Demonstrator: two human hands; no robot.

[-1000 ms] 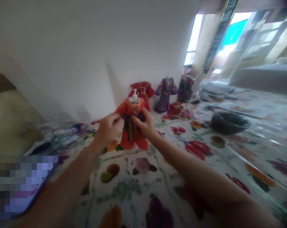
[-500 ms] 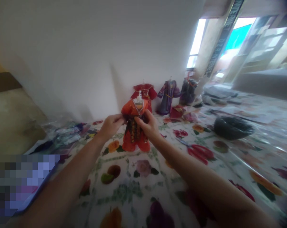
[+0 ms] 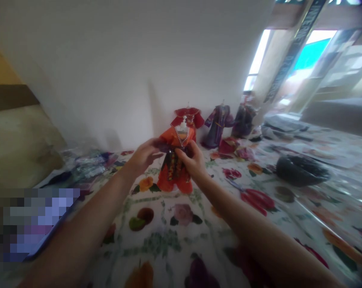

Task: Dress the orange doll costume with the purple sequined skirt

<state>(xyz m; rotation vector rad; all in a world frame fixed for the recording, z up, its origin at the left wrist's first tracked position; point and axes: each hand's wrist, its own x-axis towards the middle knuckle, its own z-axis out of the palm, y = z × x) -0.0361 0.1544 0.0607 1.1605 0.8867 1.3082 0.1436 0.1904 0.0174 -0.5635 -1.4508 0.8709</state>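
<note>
Between my hands stands a miniature orange dress on a small white stand, with a beaded V-shaped neckline and a dark, gold-patterned front. My left hand is closed at the dress's left side, its fingertips pinching the edge by the sleeve. On the other side my right hand grips the waist, thumb across the front and fingers behind, partly hidden. Just behind it is a miniature red dress, and to its right a purple one.
Red-handled scissors lie right of my right forearm. Farther right sits a black plastic-wrapped bundle. Clear plastic bags lie at the left by the wall, above a blurred-out screen. A flowered cloth covers the table.
The whole view has shifted slightly, so things appear a little farther right. My left hand's fingers have moved a little at the dress's side; my right hand keeps its grip.
</note>
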